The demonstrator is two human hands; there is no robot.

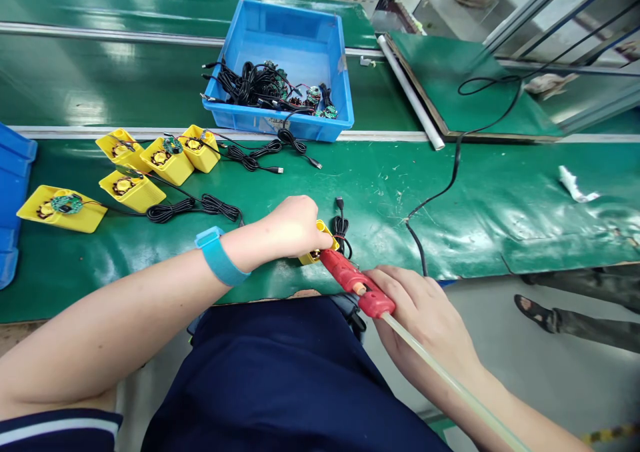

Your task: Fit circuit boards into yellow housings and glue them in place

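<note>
My left hand (299,229), with a blue band at the wrist, is closed at a small yellow plastic housing (327,231) near the table's front edge; the fingertips are partly hidden. A bundled black USB cable (341,225) lies just right of that housing. In my right hand (423,305) is a red hot glue gun (350,275), its front end at the housing and a long translucent glue stick (440,372) sticking out of its back. The nozzle tip is hard to make out beside my left fingers.
Several yellow housings (167,165) with coils and green circuit boards stand at the left, cables trailing. Behind them a blue bin (295,29) holds black cables and boards. A black cord (435,195) crosses the green table (500,212) at right. Another blue bin (13,192) sits far left.
</note>
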